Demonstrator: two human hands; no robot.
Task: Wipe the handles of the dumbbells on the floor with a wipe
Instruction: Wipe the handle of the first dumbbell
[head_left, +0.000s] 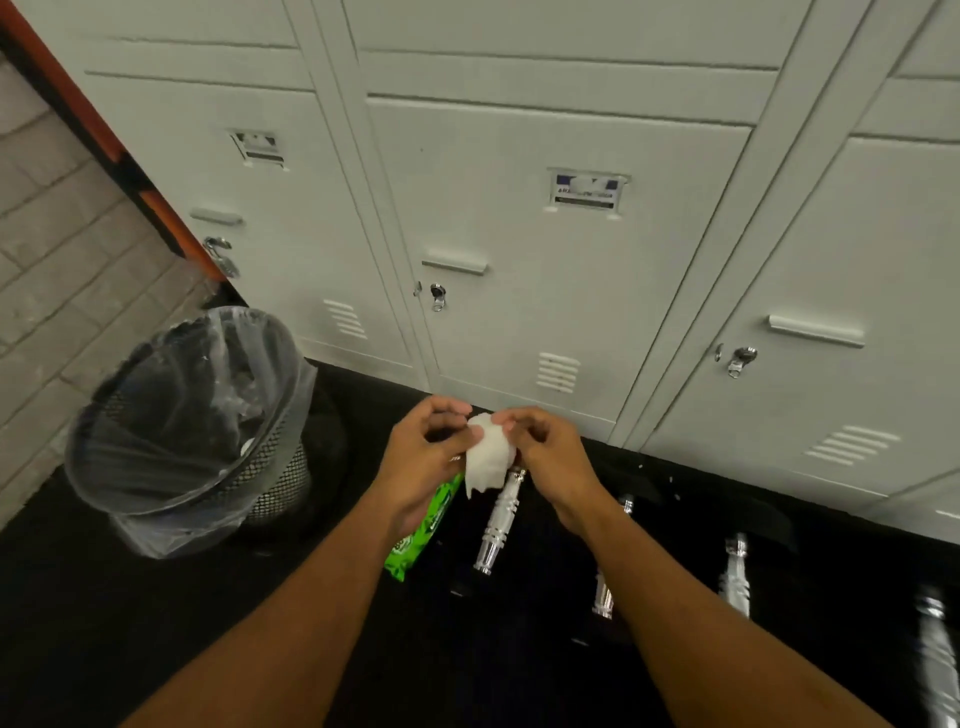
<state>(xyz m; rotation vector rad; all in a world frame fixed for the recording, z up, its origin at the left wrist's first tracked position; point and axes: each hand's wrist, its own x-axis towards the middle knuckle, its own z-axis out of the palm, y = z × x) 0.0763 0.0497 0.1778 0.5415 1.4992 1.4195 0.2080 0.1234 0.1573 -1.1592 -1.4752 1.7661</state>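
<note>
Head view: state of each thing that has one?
White wipe: crumpled, held in both hands, off the floor.
Left hand: pinching the wipe.
Right hand: pinching the wipe.
Green wipe packet: on the floor.
Chrome dumbbell handles: on the floor, untouched.
Mesh bin: lined, upright.
Grey lockers: shut.

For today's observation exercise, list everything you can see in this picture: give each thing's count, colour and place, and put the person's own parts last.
Lockers: three doors in view, white, along the back, each with a handle and latch.
Waste bin: one, black mesh with a clear liner, on the floor at left.
Brick wall: one, grey, far left, edged by an orange and black strip.
Floor: black.
Dumbbell handles: four visible, shiny silver, on the floor in a row from centre to right edge; their dark ends are hard to see.
Wipe pack: one, green, on the floor under the left hand.
Wipe: one, white, held between both hands.
Left hand: pinching the wipe.
Right hand: pinching the wipe.
</note>
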